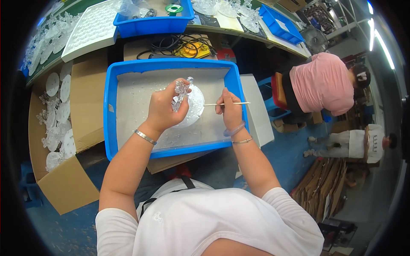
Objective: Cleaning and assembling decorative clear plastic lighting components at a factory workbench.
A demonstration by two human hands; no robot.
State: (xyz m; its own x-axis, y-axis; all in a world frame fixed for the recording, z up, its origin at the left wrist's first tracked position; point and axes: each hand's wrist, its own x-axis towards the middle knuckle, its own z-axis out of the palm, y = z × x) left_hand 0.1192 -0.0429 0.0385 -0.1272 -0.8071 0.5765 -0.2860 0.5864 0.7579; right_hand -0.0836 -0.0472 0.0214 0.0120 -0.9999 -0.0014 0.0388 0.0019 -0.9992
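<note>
Tray (110,91) under hands (164,106), blue floor (282,147)

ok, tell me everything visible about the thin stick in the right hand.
The thin stick is straight, slender and pale, wood-like in look. It runs nearly crosswise in the grip of the right hand, over the blue tray. Its left end points at the shiny white disc; contact can't be told.
</note>
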